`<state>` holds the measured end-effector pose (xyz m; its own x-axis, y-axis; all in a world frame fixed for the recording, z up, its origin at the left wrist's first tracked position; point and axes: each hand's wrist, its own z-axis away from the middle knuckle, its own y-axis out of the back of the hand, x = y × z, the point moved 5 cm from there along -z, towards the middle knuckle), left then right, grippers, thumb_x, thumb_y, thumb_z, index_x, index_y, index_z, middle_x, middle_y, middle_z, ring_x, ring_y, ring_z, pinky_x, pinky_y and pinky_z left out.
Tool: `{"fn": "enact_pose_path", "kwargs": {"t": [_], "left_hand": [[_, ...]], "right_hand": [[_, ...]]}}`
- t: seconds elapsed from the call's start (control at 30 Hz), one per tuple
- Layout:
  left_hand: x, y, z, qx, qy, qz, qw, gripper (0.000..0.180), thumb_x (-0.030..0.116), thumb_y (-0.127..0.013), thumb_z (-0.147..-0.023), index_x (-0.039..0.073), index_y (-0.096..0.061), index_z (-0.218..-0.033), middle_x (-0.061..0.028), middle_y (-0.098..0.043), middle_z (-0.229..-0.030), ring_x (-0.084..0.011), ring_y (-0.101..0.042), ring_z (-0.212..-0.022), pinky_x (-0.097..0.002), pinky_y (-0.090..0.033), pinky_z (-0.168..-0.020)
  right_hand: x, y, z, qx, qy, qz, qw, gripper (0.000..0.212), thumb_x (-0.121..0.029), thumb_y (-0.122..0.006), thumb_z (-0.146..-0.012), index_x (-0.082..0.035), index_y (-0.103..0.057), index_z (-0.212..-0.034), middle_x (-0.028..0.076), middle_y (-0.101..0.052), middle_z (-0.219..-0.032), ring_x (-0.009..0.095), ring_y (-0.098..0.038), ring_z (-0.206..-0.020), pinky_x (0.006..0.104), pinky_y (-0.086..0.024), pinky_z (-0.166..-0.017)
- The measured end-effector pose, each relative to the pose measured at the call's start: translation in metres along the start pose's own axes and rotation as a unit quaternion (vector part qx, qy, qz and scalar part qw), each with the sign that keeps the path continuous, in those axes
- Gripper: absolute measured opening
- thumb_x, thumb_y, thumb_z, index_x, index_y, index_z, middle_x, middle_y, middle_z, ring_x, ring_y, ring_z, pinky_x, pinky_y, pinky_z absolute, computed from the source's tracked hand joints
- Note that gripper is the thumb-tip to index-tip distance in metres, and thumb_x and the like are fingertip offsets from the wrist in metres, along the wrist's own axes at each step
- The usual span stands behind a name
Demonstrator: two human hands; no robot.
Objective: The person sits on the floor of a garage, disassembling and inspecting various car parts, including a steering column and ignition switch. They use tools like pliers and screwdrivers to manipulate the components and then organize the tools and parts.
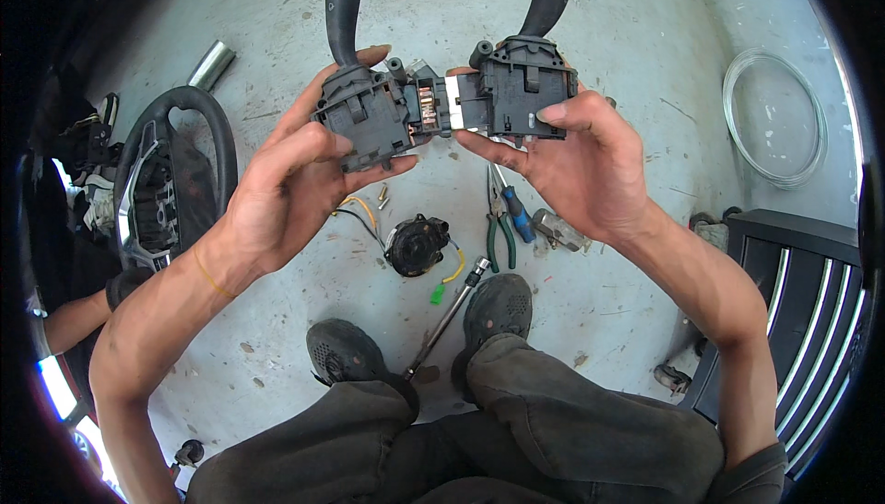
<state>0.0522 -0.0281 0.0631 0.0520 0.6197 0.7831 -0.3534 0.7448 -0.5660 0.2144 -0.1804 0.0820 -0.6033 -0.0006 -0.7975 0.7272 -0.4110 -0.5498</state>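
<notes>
My left hand (286,158) is closed on a black stalk switch (364,112), thumb on its housing and fingers behind. A matching stalk switch (525,85) is gripped in my right hand (590,154), its thumb on the lower right corner. Both levers point away from me. The housings meet at the middle, by a white connector piece (454,103) and a part with exposed copper-coloured contacts (427,106); whether they are joined I cannot tell. Below them on the floor lies a round black clock spring (417,246) with yellow and black wires and a green plug (437,294).
Green-handled pliers (501,239), a blue-handled screwdriver (518,214) and a long ratchet (447,320) lie before my shoes. A steering wheel (226,149) and metal cylinder (212,64) are left, near another person's arm (78,322). Right are a wire coil (728,117) and dark cabinet (802,237).
</notes>
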Motion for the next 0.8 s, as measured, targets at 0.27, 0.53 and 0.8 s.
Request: {"fn": "enact_pose_path", "kwargs": {"t": [0.27, 0.53, 0.8], "left_hand": [[-0.0012, 0.0008, -0.0009, 0.002, 0.008, -0.006, 1.0, 0.087, 0.021, -0.055, -0.083, 0.009, -0.027, -0.165, -0.015, -0.053, -0.15, -0.0302, -0.057, -0.136, -0.0502, -0.043, -0.118], [0.0002, 0.0008, -0.0005, -0.014, 0.005, 0.005, 1.0, 0.082, 0.015, -0.049, -0.086, 0.008, -0.027, -0.164, -0.017, -0.048, -0.153, -0.0308, -0.053, -0.139, -0.0546, -0.042, -0.12], [0.0002, 0.0003, -0.0022, 0.001, 0.011, -0.006, 1.0, 0.086, 0.024, -0.052, -0.084, 0.01, -0.027, -0.165, -0.0161, -0.052, -0.15, -0.0293, -0.057, -0.134, -0.0493, -0.045, -0.116]], "right_hand": [[-0.0001, -0.0004, -0.0001, -0.003, 0.0, -0.008, 1.0, 0.049, -0.014, -0.045, -0.092, -0.004, -0.041, -0.14, 0.02, -0.057, -0.144, 0.032, -0.059, -0.132, 0.0582, -0.045, -0.117], [-0.0004, -0.0017, -0.0006, 0.006, -0.003, -0.017, 1.0, 0.049, -0.016, -0.044, -0.094, -0.005, -0.041, -0.141, 0.02, -0.057, -0.144, 0.032, -0.059, -0.133, 0.0582, -0.045, -0.117], [0.0007, 0.0001, -0.0002, 0.013, -0.005, -0.013, 1.0, 0.047, -0.023, -0.042, -0.097, -0.005, -0.042, -0.141, 0.02, -0.057, -0.144, 0.031, -0.059, -0.132, 0.0576, -0.046, -0.116]]}}
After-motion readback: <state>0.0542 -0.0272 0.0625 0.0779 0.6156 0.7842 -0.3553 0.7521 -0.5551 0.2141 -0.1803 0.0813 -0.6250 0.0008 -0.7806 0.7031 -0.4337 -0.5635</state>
